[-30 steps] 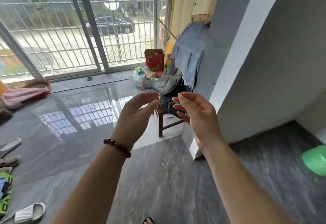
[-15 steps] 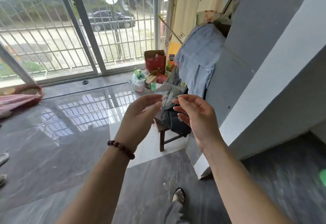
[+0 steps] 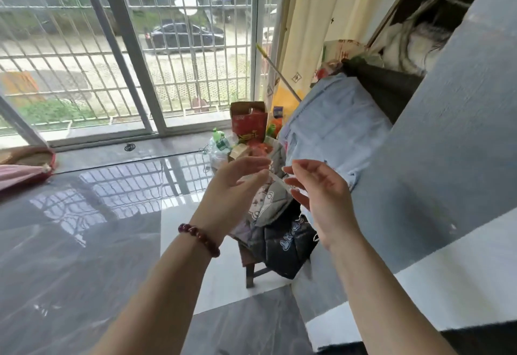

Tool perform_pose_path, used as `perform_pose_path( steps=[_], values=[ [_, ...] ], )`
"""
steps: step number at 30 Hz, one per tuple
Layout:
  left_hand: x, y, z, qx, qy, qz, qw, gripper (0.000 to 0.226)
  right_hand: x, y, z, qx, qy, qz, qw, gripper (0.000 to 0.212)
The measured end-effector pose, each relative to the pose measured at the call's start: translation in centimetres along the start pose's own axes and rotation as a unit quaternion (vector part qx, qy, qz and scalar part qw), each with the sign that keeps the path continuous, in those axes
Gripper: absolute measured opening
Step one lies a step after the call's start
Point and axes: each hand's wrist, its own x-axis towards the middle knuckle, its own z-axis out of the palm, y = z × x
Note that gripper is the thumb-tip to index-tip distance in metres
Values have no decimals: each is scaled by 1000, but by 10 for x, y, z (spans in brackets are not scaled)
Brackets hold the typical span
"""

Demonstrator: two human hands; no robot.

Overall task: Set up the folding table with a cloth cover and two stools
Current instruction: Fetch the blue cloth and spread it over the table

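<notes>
The floor [image 3: 84,256] is glossy, smooth grey tile, reflecting the metal window bars [image 3: 179,75]. A dark wood stool [image 3: 249,272] bears quilted cloth jackets [image 3: 282,240]; behind it hangs matt pale-blue cloth [image 3: 333,128], beside a red cardboard box [image 3: 249,124].

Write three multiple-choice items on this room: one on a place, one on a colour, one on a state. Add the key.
1. The red box stands: A. on the floor by the window; B. on the stool; C. in a hand.
2. The bracelet is: A. green; B. dark red; C. white.
3. The wooden stool is: A. bare; B. overturned; C. piled with clothes.
Key: 1 A, it sits low beside the window frame. 2 B, its beads are dark red. 3 C, the clothes cover its seat and only the legs show.
</notes>
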Motion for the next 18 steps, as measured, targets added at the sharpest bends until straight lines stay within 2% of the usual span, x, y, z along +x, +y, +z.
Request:
perform_pose_path(
  steps=[6, 15, 18],
  values=[
    [87, -9, -18, -13, 9, 5, 1000, 16, 82, 4, 30, -13, -4, 4, 1000, 7],
    [256, 12, -21, 6, -126, 58, 990, 14, 214, -11, 66, -29, 100, -34, 994, 5],
    [300, 19, -26, 8, -157, 71, 985, 13, 246, -21, 79, -26, 128, -51, 990, 11]
  ],
)
